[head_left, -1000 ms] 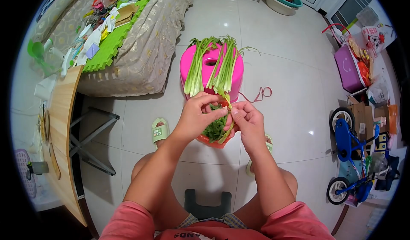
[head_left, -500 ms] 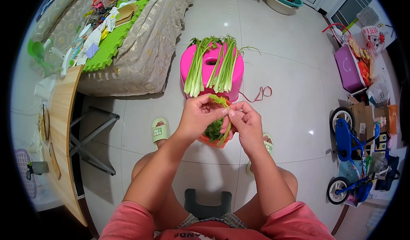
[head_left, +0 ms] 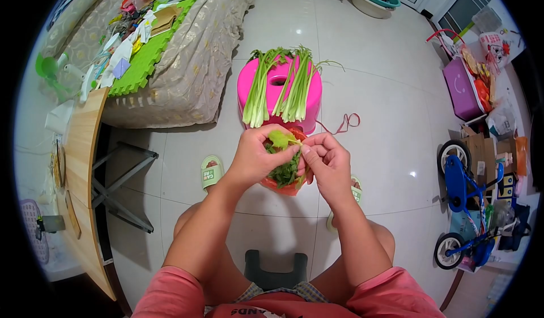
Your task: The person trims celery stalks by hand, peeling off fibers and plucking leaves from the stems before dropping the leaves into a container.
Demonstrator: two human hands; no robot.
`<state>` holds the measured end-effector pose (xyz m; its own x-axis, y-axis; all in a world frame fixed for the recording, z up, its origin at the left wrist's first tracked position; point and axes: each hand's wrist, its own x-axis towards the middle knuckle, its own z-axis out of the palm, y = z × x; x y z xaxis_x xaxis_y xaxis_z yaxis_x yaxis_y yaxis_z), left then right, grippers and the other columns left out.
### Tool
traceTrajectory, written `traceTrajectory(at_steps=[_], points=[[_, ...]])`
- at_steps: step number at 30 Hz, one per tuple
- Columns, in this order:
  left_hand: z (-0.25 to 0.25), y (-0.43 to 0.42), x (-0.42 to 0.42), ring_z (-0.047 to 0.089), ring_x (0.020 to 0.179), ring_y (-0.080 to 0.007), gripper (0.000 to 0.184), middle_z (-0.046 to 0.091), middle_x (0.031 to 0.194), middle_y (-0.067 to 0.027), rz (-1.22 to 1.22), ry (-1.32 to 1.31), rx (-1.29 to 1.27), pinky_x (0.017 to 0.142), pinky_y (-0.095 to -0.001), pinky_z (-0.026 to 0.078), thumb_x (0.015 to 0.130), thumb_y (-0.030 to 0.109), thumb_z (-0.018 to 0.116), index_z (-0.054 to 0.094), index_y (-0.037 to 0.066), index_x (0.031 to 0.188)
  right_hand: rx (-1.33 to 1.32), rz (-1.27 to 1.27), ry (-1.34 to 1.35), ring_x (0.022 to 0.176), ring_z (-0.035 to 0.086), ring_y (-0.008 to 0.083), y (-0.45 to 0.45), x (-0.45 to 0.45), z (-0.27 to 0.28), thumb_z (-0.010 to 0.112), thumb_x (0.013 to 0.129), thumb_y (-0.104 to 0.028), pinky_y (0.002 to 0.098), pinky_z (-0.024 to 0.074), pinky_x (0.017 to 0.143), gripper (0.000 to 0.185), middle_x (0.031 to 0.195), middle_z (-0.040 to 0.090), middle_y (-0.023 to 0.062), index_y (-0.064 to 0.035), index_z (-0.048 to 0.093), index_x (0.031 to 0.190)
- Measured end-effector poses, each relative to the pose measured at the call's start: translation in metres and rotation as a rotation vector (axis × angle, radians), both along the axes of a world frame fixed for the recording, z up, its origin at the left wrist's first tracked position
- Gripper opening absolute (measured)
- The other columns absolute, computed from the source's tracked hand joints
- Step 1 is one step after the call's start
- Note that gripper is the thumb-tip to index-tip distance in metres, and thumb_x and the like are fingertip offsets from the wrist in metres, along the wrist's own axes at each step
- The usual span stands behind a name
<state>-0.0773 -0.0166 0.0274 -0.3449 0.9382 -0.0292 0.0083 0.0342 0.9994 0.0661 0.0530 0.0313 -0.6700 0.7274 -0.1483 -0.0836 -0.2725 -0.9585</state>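
Observation:
My left hand [head_left: 258,152] pinches a yellowish-green celery leaf [head_left: 280,139] by its stem. Close beside it, the fingertips of my right hand [head_left: 327,162] are closed on the same celery piece; the lower part of its stalk is mostly hidden by the fingers. Directly beneath both hands is a red plastic bag [head_left: 289,190] with dark green celery leaves [head_left: 284,174] inside. Beyond them a pink stool [head_left: 275,96] carries two bunches of trimmed celery stalks, one on the left [head_left: 259,94] and one on the right [head_left: 296,94], cut ends towards me.
A red ribbon [head_left: 347,124] lies on the tiled floor right of the stool. To the left stand a covered bed [head_left: 187,74] and a wooden table [head_left: 85,148]. A blue toy bike [head_left: 459,185] and a purple bin [head_left: 462,88] stand at the right.
The celery leaf has turned upward and spread between my fingers. The long stalk piece that hung below my right hand now shows far less. Both hands stay over the bag.

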Motion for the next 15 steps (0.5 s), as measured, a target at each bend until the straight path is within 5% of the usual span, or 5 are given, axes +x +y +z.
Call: traceTrajectory(at_steps=[7,15], points=[[-0.004,0.0018,0.0009,0.053,0.068,-0.0063,0.015,0.063,0.074,-0.0022,0.062,0.207,0.04,0.063,-0.022,0.043,0.071,0.007,0.07,0.064,0.0,0.083,0.049,-0.017,-0.048,0.056,0.05,0.0041,-0.0007,-0.0006,0.0017,0.051,0.087,-0.003,0.0184,0.0439,0.05,0.006,0.066,0.054,0.0021,0.0023,0.049,0.089],[-0.0037,0.0016,0.0006,0.054,0.067,-0.0068,0.012,0.063,0.073,-0.0039,0.089,0.152,0.006,0.063,-0.0215,0.043,0.072,0.005,0.068,0.065,-0.001,0.082,0.055,-0.03,-0.075,0.053,0.049,0.003,-0.0007,-0.0018,0.0004,0.053,0.086,-0.004,0.0179,0.0412,0.048,0.008,0.063,0.054,0.0007,0.0032,0.052,0.089]])
